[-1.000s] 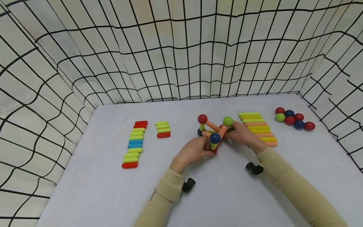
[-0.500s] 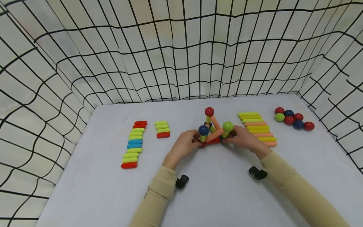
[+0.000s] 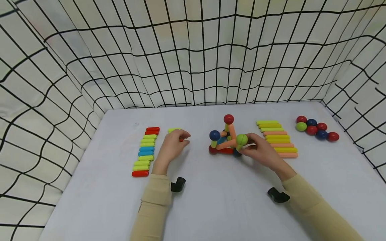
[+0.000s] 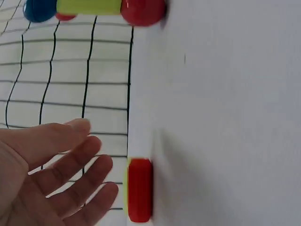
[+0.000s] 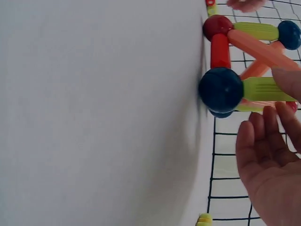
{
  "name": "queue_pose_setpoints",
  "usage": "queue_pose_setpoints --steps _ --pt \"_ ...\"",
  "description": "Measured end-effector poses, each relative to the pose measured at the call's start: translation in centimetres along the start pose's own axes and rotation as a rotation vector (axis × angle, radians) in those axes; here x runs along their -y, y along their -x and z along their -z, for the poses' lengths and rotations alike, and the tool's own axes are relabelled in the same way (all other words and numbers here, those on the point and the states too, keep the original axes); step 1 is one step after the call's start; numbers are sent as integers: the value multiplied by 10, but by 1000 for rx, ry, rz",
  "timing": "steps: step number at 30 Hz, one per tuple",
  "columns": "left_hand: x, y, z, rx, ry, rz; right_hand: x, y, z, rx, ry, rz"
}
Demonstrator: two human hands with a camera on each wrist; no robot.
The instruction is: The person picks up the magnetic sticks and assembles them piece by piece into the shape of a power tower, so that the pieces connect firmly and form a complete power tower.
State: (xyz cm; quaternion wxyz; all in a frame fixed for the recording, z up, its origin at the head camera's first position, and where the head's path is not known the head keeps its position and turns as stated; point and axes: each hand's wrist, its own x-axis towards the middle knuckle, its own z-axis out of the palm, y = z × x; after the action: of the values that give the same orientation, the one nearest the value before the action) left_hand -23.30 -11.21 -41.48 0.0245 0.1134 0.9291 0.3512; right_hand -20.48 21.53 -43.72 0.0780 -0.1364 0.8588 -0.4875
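Note:
A frame built from coloured rods and balls (image 3: 225, 144) stands on the table, with red, blue and green balls on its uprights. My right hand (image 3: 260, 149) pinches the upright green rod (image 5: 257, 89) under the green ball (image 3: 241, 139); its thumb overlaps that rod in the right wrist view. The dark blue ball (image 5: 221, 89) at the rod's foot sits at the tabletop. Away to the left, my left hand (image 3: 171, 146) holds nothing, fingers relaxed and apart, over a short group of rods. That hand mostly hides the group; its red rod (image 4: 140, 190) shows beside the fingertips in the left wrist view.
A column of short red, green and blue rods (image 3: 146, 149) lies on the left. Longer yellow, green and orange rods (image 3: 278, 137) lie to the right, with several loose balls (image 3: 312, 130) beyond them. Black netting (image 3: 205, 60) surrounds the white table (image 3: 211, 201) at the back and sides.
My left hand has let go of the frame and moved left to the short rods. The frame has turned, and my right hand stays at its green-ball corner.

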Motion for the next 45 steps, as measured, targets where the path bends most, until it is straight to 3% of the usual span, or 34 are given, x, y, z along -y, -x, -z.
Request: queue_pose_setpoints --steps 4,12,18,21,25,29,31,34,41,45 --pt "8 0 6 -6 -82 43 3 4 3 -18 -29 96" --pt "14 0 3 -7 -191 171 6 0 8 48 -40 50" --pt "13 -1 -1 66 -198 155 5 -4 10 74 -36 71" --pt "7 -2 -2 64 -70 115 5 -5 12 99 -14 66" --pt "-11 -3 -2 -13 257 37 6 -6 15 124 10 78" --pt "-34 -1 -7 -60 473 -90 8 -8 16 128 27 109" --pt "-43 -1 -12 -66 531 -147 8 -8 15 127 36 119" --pt "-53 -1 -16 -69 580 -169 7 -8 14 120 38 127" --pt "-55 -6 -22 -69 655 -203 5 -11 7 26 84 130" --pt "-56 -8 -24 -73 650 -228 4 -16 3 -25 91 106"
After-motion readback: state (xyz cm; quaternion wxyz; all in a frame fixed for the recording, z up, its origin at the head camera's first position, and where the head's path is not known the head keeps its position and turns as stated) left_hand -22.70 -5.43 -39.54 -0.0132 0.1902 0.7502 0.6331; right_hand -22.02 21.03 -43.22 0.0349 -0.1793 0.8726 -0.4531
